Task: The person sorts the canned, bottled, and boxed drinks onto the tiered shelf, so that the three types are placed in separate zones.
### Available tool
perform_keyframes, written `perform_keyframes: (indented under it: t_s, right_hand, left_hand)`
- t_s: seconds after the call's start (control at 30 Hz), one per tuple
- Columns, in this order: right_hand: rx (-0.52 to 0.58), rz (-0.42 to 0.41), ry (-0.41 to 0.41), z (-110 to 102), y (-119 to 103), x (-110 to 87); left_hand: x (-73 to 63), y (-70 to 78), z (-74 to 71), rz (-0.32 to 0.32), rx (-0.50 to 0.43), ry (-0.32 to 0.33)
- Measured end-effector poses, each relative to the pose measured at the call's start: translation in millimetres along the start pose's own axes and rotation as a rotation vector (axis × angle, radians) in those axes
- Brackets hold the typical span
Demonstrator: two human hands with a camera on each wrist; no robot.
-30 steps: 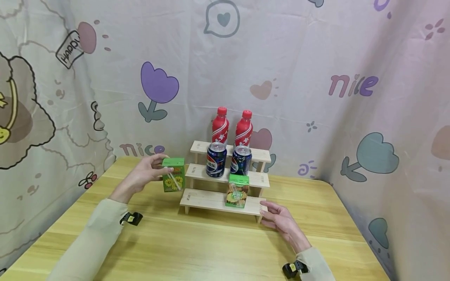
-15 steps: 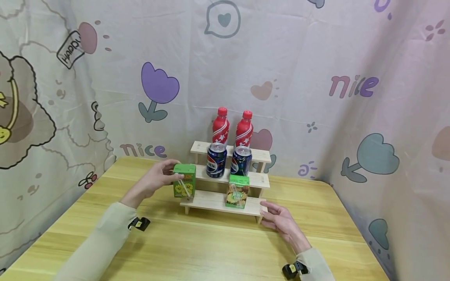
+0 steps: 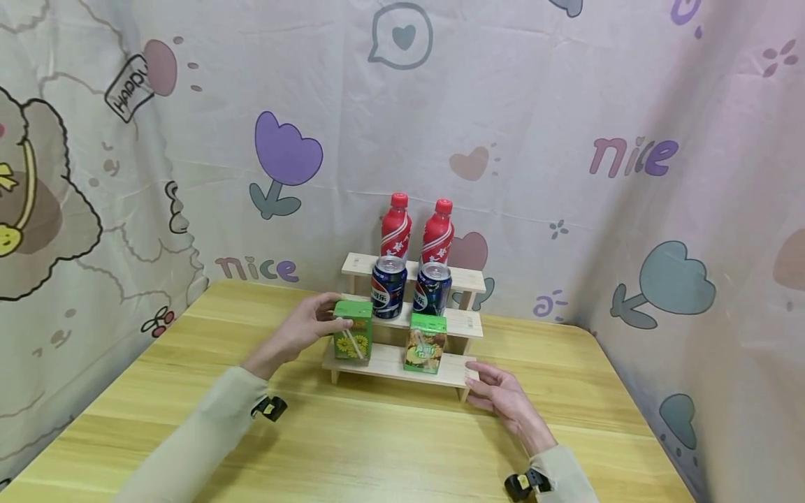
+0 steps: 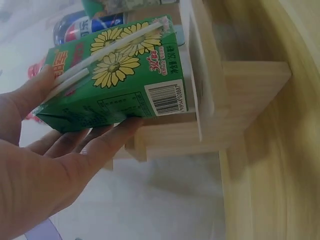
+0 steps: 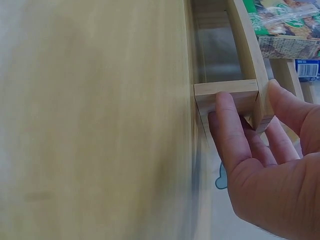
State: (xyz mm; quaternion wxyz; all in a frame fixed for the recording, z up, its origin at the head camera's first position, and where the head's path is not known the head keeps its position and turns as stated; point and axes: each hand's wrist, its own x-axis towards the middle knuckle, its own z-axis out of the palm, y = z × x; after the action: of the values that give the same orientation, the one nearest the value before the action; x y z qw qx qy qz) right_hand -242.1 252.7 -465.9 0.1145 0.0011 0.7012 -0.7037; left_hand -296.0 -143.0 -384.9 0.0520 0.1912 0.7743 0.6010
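My left hand (image 3: 303,330) holds a green drink carton (image 3: 353,344) with yellow flowers and a straw on its front, thumb on the front side and fingers behind. In the left wrist view the carton (image 4: 115,75) has its barcode end right at the bottom board of a three-step wooden display stand (image 3: 385,360). At the stand's lower right end, my right hand (image 3: 503,395) grips the board, the thumb on top and fingers around the leg, as the right wrist view shows. A second green drink carton (image 3: 425,344) stands on the bottom step, right of the held one.
Two dark blue cola cans (image 3: 388,288) stand on the middle step. Behind them, two red bottles (image 3: 396,234) occupy the top step. The stand rests on a wooden table (image 3: 377,440), with a printed curtain (image 3: 534,91) behind it.
My left hand has carried the flowered carton rightward and slightly down, from beside the stand to over the left part of its bottom step. The right hand has kept its grip in place.
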Motion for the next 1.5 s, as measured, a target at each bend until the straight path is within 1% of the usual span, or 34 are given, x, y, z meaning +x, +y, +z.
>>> perform_keyframes:
  t_s: [0.2,0.33,0.6,0.83,1.03,1.3,1.5]
  right_hand:
    - [0.001,-0.001,-0.001,-1,1,0.0]
    - [-0.001,0.002,0.004,-1,2,1.4]
    - [0.000,0.000,0.017,-2,5,4.0]
    - [-0.003,0.006,0.020,-2,5,4.5]
    - [-0.005,0.004,0.018,-1,6,4.6]
    - [-0.008,-0.003,0.013,-1,4,3.0]
    - [-0.004,0.001,0.028,0,4,3.3]
  left_hand:
    - [3.1,2.9,12.7,0.042,-0.020,-0.042]
    - [6.1,3.1,20.4,0.044,-0.017,-0.043]
    - [10.3,1.2,31.8,0.058,0.036,-0.041]
    - [12.4,0.4,37.7,0.024,0.063,-0.008]
    - [15.2,0.1,40.3,0.032,0.051,-0.013]
    - [16.5,-1.6,40.9,-0.008,0.074,0.008]
    - [14.5,-2.3,42.5,0.009,0.070,0.008]
